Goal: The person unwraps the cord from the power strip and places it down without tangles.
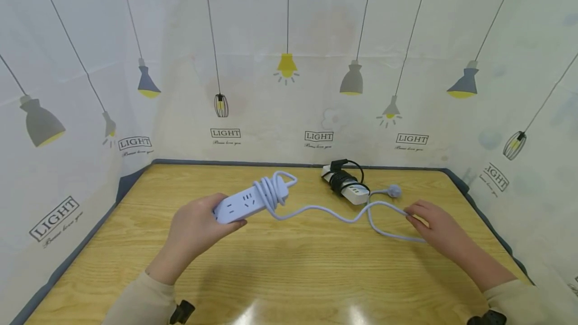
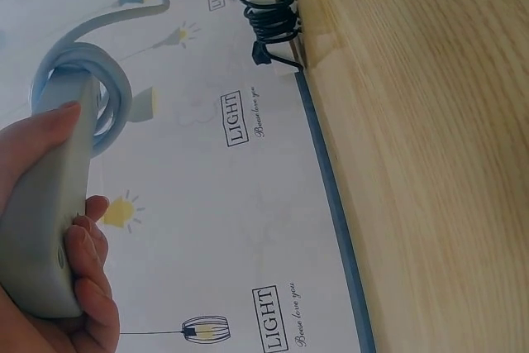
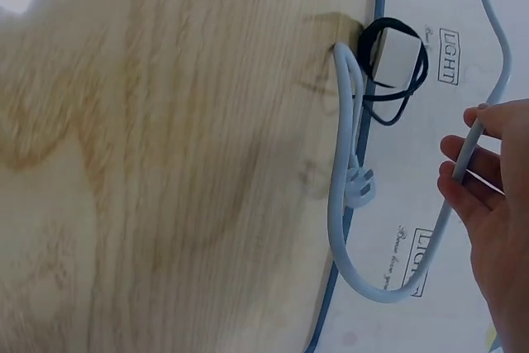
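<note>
Left hand (image 1: 196,224) grips the near end of the white power strip (image 1: 250,200), fingers (image 2: 91,262) curled round its body, thumb on the socket face. Strip is held just above the worktop (image 1: 289,275), left of centre. Long axis runs from the hand toward the far-right corner, free end pointing away and slightly up. Several turns of its grey cable (image 1: 316,209) are wrapped round that far end, with 1 loop sticking out past it.

From the coil the cable trails right across the worktop, curves into a loop and reaches the right hand (image 1: 440,229). Right hand fingers (image 3: 471,179) are loosely curled, pinching the cable between thumb and fingertips near the right edge. The cable's plug (image 1: 395,190) lies flat on the worktop near the far edge.

A 2nd power strip (image 1: 347,184), white with black cord wound round it, lies near the far edge, just left of the plug.
</note>
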A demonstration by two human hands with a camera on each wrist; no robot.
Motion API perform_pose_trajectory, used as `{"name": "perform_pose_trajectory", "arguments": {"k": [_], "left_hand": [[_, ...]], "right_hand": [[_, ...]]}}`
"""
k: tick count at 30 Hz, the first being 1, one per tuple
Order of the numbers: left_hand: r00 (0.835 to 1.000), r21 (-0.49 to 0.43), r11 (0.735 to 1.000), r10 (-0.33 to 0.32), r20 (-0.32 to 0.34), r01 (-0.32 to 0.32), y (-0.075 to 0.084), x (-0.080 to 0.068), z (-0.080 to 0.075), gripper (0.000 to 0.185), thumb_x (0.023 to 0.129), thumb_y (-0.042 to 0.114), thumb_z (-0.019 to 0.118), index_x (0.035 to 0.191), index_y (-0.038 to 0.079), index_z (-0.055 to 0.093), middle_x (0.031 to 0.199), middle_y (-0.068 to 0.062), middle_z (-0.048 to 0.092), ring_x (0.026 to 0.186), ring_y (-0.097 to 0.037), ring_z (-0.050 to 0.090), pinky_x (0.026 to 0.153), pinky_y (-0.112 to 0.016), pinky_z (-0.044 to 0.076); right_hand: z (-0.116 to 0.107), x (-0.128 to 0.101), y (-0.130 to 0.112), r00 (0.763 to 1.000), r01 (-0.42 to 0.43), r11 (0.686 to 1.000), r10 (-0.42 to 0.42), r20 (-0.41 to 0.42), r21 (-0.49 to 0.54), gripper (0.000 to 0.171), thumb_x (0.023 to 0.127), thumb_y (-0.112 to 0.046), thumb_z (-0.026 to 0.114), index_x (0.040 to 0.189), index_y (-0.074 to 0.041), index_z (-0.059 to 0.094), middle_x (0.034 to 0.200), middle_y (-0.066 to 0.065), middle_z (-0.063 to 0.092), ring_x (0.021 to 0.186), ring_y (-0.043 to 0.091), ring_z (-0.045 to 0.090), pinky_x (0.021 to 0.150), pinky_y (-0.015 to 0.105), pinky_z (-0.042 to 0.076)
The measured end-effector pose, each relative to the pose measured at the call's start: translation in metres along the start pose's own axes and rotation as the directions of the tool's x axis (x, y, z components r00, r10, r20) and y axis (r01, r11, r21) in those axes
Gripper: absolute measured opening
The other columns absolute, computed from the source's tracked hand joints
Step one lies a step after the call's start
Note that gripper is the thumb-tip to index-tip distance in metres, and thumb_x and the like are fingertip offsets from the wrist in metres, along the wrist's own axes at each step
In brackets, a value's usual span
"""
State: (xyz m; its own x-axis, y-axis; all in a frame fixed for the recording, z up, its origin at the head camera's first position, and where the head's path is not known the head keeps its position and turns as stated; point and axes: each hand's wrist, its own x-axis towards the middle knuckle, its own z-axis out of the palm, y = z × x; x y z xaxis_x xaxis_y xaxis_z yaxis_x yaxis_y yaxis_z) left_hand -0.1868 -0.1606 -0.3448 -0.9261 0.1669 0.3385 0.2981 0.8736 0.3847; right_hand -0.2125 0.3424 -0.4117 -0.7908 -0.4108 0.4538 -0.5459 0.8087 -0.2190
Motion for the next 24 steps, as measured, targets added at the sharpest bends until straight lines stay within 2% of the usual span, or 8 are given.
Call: {"name": "perform_pose_trajectory", "arguments": {"k": [5, 12, 21, 24], "left_hand": [[1.0, 0.009, 1.0, 0.001, -0.007, -0.001, 0.0, 0.0, 0.0, 0.051, 0.072, 0.047, 0.082, 0.104, 0.009, 0.071, 0.088, -0.002, 0.071, 0.067, -0.013, 0.06, 0.056, -0.033, 0.046], [1.0, 0.009, 1.0, 0.011, -0.013, -0.011, 0.0, -0.001, 0.003, 0.05, 0.071, 0.047, 0.083, 0.103, 0.011, 0.071, 0.088, -0.001, 0.071, 0.067, -0.012, 0.059, 0.056, -0.033, 0.045], [1.0, 0.009, 1.0, 0.019, 0.006, -0.019, 0.009, 0.002, 0.008, 0.05, 0.071, 0.05, 0.082, 0.102, 0.012, 0.071, 0.087, 0.002, 0.07, 0.067, -0.011, 0.057, 0.057, -0.033, 0.045], [1.0, 0.004, 1.0, 0.022, 0.015, -0.022, 0.012, 0.003, 0.011, 0.05, 0.071, 0.05, 0.082, 0.101, 0.013, 0.071, 0.088, 0.002, 0.069, 0.068, -0.011, 0.058, 0.058, -0.033, 0.045]], "right_hand": [[0.001, -0.003, 0.008, 0.995, -0.065, 0.998, 0.064, 0.078, 0.019, 0.013, 0.089, -0.005, 0.069, 0.102, -0.005, 0.069, 0.095, -0.002, 0.061, 0.086, 0.022, 0.061, 0.072, 0.043, 0.05], [0.01, -0.003, 0.011, 0.967, -0.168, 0.983, 0.149, 0.205, 0.077, 0.017, 0.095, -0.006, 0.062, 0.109, 0.002, 0.065, 0.102, 0.007, 0.062, 0.093, 0.03, 0.061, 0.077, 0.048, 0.05], [0.019, 0.009, 0.0, 0.927, -0.291, 0.949, 0.247, 0.283, 0.123, 0.035, 0.097, -0.009, 0.059, 0.126, 0.01, 0.052, 0.117, 0.023, 0.058, 0.108, 0.043, 0.055, 0.087, 0.055, 0.047], [0.021, 0.013, -0.001, 0.92, -0.307, 0.942, 0.257, 0.297, 0.137, 0.044, 0.097, -0.009, 0.059, 0.132, 0.012, 0.046, 0.124, 0.029, 0.053, 0.114, 0.046, 0.051, 0.089, 0.056, 0.045]]}}
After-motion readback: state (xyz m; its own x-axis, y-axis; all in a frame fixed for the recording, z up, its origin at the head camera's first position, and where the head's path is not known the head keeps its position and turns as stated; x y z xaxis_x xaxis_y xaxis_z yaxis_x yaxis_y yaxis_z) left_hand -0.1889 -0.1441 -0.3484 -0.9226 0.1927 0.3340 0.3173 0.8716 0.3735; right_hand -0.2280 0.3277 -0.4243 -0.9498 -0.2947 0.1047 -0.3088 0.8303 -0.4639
